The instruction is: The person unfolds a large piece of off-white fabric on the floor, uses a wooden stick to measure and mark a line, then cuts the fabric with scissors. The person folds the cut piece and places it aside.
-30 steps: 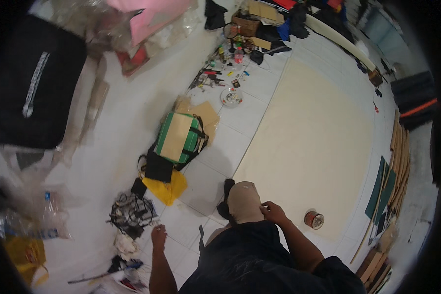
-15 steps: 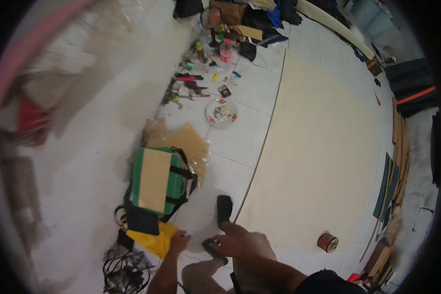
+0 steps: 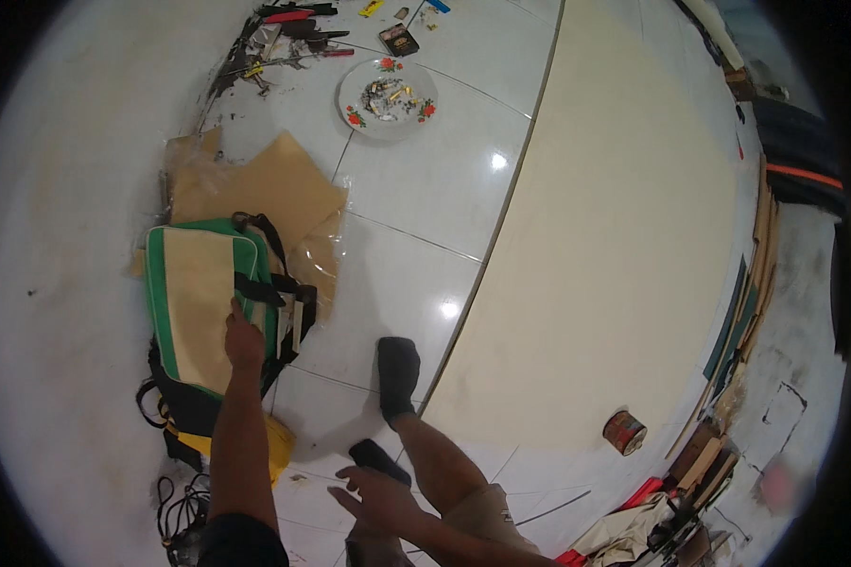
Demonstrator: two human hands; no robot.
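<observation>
A green and cream bag (image 3: 194, 293) with black straps lies on the tiled floor at the left. My left hand (image 3: 244, 342) is over its cream panel, one finger stretched toward a black strap (image 3: 258, 289); the other fingers are partly hidden, and nothing shows in the hand. Above my lower leg, near the foot in a dark sock (image 3: 380, 461), my right hand (image 3: 380, 496) hovers with its fingers apart and nothing in them. Below the green bag are a black piece and yellow material (image 3: 279, 449).
Brown sheets in clear plastic (image 3: 274, 189) lie beyond the bag. Farther off is a flowered plate (image 3: 416, 80) holding cigarette butts, near scattered tools (image 3: 298, 28). A large cream sheet (image 3: 586, 255) covers the floor at right, with a red tin (image 3: 624, 432) near its lower edge. Black cords (image 3: 178, 510) lie lower left.
My left hand has moved up and left, from beside the yellow material onto the green bag. My right hand has moved left and down, its fingers now spread. The view has tilted lower and closer.
</observation>
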